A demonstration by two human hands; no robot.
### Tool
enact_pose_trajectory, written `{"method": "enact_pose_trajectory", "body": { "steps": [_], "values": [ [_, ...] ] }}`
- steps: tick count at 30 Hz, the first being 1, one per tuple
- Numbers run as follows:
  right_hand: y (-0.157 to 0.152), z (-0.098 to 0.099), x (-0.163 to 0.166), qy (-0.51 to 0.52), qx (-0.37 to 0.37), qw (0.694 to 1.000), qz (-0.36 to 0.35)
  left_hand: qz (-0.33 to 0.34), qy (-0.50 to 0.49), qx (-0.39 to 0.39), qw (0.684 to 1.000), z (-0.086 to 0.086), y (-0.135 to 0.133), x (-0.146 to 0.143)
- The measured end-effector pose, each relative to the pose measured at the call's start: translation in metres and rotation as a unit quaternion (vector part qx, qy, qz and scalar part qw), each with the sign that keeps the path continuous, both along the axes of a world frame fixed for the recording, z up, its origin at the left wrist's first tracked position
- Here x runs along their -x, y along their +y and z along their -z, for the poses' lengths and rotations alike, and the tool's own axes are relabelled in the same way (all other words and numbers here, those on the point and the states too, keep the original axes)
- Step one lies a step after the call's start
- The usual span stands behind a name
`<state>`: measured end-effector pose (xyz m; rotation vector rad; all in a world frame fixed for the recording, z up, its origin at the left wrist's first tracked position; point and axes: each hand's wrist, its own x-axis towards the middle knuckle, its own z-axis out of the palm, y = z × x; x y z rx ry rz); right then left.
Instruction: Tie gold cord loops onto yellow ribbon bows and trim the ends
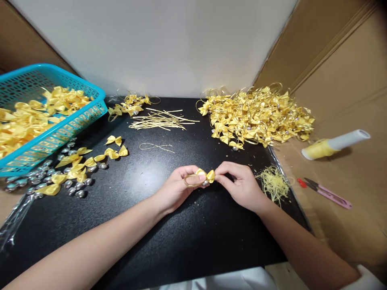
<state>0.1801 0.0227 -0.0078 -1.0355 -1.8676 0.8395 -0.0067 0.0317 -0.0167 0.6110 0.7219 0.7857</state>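
Note:
My left hand (177, 187) is closed on a yellow ribbon bow (211, 176) above the black table. A gold cord loop (190, 181) stands out from the bow across my left fingers, and a small silver bell (205, 183) hangs under it. My right hand (238, 181) pinches at the right tip of the same bow, thumb against forefinger. What lies between those right fingertips is too small to see clearly. A single twisted gold cord (155, 147) lies on the table beyond my hands.
At left, a blue basket (75, 121) holds many bows; silver bells (79, 186) and loose bows lie beside it. Gold cord pieces (163, 120) lie at the back. A heap of belled bows (260, 117), thread scraps (274, 183), pink snips (332, 196) and a thread tube (338, 143) are right.

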Motion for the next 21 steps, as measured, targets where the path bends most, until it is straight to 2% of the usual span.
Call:
{"method": "enact_pose_trajectory", "body": {
  "steps": [3,9,13,18,21],
  "values": [
    [-0.001,0.002,0.003,0.009,0.003,1.000,0.006,-0.007,0.002,-0.001,1.000,0.000,-0.001,-0.001],
    [-0.005,0.003,0.007,0.020,-0.005,0.997,0.071,-0.047,0.001,0.006,0.999,0.001,0.000,-0.004],
    [-0.007,0.002,0.008,0.011,0.000,0.996,0.088,-0.074,0.006,0.019,0.997,0.001,0.000,-0.005],
    [-0.010,0.004,0.015,0.023,0.052,0.994,0.094,-0.071,0.008,0.012,0.997,0.001,-0.001,-0.006],
    [-0.012,0.004,0.018,0.075,0.131,0.984,0.098,-0.087,0.008,0.013,0.996,0.001,-0.002,-0.007]
  ]
}}
